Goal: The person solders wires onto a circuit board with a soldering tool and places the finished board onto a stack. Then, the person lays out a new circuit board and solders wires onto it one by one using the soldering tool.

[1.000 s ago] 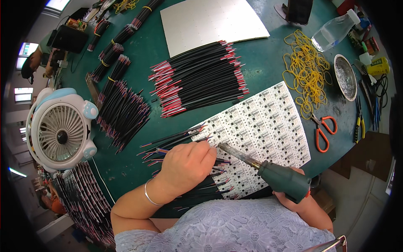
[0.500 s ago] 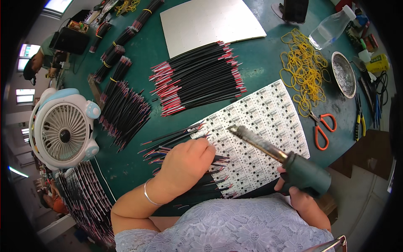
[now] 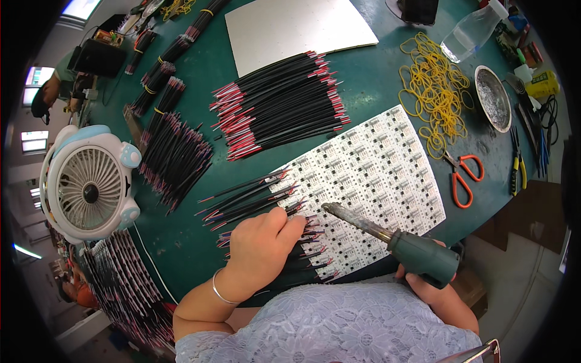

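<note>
Left hand (image 3: 261, 249) presses closed fingers on wires (image 3: 254, 199) at circuit panel (image 3: 375, 175); right hand (image 3: 433, 287) grips soldering iron (image 3: 393, 239) above it.

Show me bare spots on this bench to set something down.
Bare green table between the loose wire pile and the rubber bands; another patch between fan and left hand. Crowded around the circuit panel and scissors.

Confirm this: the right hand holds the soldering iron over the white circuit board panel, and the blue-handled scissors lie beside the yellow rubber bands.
One detail is off: the scissors have orange handles, not blue. The head view shows this. The rest stands: the right hand holds the soldering iron over the white circuit board panel, and the scissors lie beside the yellow rubber bands.
</note>
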The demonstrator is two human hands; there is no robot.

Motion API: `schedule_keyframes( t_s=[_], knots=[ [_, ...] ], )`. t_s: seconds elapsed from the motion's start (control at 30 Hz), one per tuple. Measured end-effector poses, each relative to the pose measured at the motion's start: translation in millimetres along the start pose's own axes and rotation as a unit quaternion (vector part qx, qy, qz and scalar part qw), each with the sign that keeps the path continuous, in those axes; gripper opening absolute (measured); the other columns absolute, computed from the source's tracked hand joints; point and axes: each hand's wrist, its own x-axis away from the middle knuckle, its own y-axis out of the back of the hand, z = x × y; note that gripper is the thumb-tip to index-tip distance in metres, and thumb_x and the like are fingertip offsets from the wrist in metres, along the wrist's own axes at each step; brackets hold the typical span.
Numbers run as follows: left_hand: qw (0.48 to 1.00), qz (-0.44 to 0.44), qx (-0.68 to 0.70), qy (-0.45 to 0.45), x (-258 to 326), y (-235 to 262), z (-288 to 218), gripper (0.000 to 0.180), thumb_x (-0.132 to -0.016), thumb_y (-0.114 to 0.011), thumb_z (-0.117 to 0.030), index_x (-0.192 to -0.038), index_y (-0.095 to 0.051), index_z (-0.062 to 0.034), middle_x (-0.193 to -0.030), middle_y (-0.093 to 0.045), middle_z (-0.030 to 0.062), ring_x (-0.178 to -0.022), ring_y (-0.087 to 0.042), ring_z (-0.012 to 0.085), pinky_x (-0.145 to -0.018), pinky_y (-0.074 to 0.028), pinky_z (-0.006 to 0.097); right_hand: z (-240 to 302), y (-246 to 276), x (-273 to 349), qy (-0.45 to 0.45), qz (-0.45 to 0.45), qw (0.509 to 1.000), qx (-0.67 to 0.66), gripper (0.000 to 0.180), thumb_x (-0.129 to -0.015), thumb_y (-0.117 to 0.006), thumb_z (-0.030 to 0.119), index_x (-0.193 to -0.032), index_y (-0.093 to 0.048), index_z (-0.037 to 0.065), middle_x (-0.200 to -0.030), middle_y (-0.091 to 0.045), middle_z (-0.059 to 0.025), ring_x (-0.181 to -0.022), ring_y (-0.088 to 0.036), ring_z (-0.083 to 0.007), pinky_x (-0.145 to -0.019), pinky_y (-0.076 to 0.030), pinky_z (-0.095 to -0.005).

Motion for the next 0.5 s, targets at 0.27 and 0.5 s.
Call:
schedule_keyframes(
  t_s=[0.27, 0.5],
  knots=[
    [0.999, -0.026, 0.012, -0.023, 1, -7, 4, 0.024, -0.073, -0.064, -0.012, -0.097, -0.067, -0.0092, -0.073, -0.042, 0.0031, -0.059, -0.052, 0.0171, -0.047, -0.041, 0.031, 20, 0, -18, 0.032, 0.029, 0.999, 0.030, 0.030, -0.085, -0.059, 0.016, -0.110, -0.057, -0.001, -0.087, -0.061, -0.0084, -0.066, -0.063, -0.0162, -0.063, -0.051, -0.0303],
    [1.000, -0.021, -0.005, -0.009, -2, -3, -1, 0.028, -0.068, -0.066, -0.007, -0.096, -0.071, -0.0119, -0.071, -0.048, 0.0026, -0.055, -0.051, 0.0180, -0.046, -0.040, 0.031, 23, 2, -24, 0.070, 0.039, 0.989, 0.126, 0.032, -0.069, -0.071, 0.008, -0.099, -0.065, 0.000, -0.094, -0.067, -0.0125, -0.077, -0.066, -0.0270, -0.070, -0.053, -0.0330]
  ],
)
